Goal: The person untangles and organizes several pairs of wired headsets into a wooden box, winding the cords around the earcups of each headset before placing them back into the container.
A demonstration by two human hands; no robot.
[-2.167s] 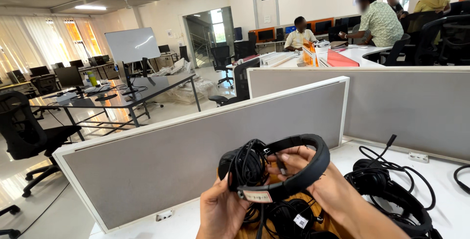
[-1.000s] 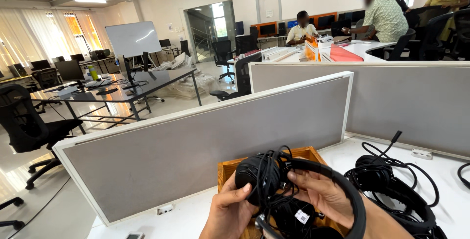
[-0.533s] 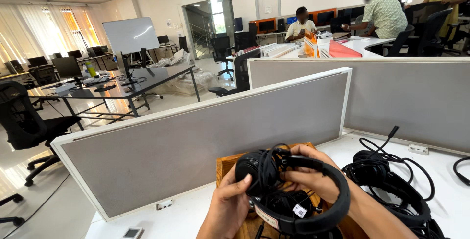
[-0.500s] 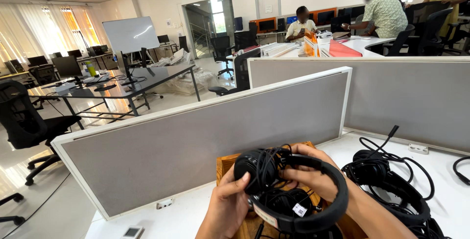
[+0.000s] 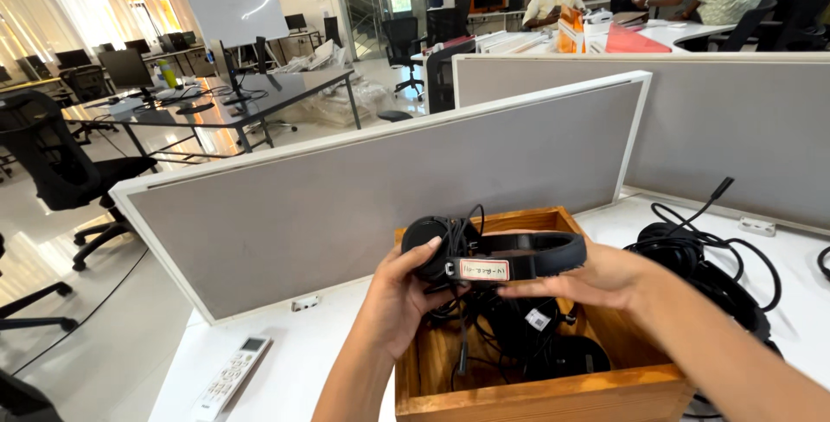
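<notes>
Both my hands hold one pair of black headphones [image 5: 519, 253] just above an open wooden box [image 5: 519, 396]. My left hand [image 5: 405, 288] grips the ear cup with its cable wound around it. My right hand [image 5: 596, 275] supports the headband from below, where a small white label faces me. Inside the box lie more black headphones [image 5: 536, 340] with tangled cables. The box stands on a white desk [image 5: 303, 361].
Another heap of black headphones and cables [image 5: 700, 258] lies right of the box. A white remote control [image 5: 229, 376] rests on the desk at the left. Grey partition panels [image 5: 346, 206] stand behind the desk. Office chairs, tables and seated people fill the room beyond.
The view has tilted down, showing the whole box and the remote. I have turned the headphones flat, band horizontal with the label toward me, and lowered them over the box.
</notes>
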